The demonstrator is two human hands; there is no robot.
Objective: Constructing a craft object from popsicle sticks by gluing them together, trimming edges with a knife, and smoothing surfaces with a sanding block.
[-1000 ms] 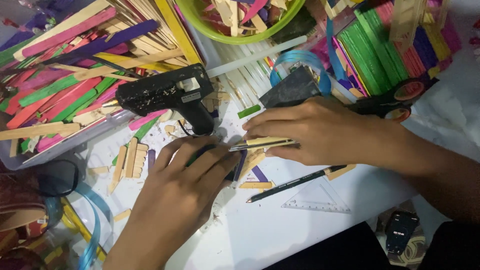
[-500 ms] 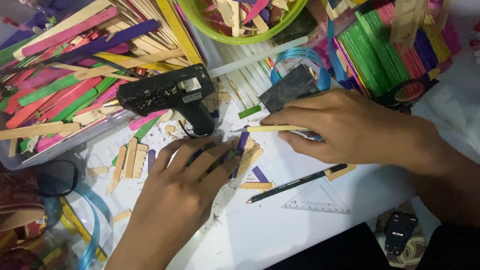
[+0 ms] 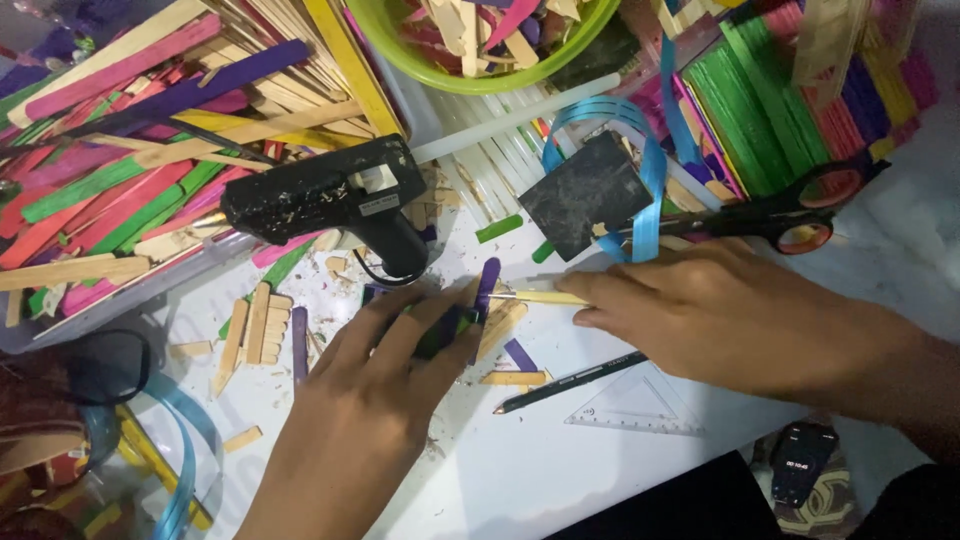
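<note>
Plain stick [image 3: 540, 297] crosswise, tip leftward

A purple craft stick [image 3: 485, 290] lies nearly upright on the white desk [image 3: 520, 470], partly covered. A plain wooden stick [image 3: 540, 297] lies flat, crossing its upper end.

Free room is left only along the near edge of the table [image 3: 560, 480].
The far side is blocked by the glue gun [image 3: 320, 195], black block [image 3: 585, 195], scissors [image 3: 770, 215] and stick trays [image 3: 110, 130]; the near strip is crossed by a pencil [image 3: 570, 382] and set square [image 3: 635, 408].
</note>
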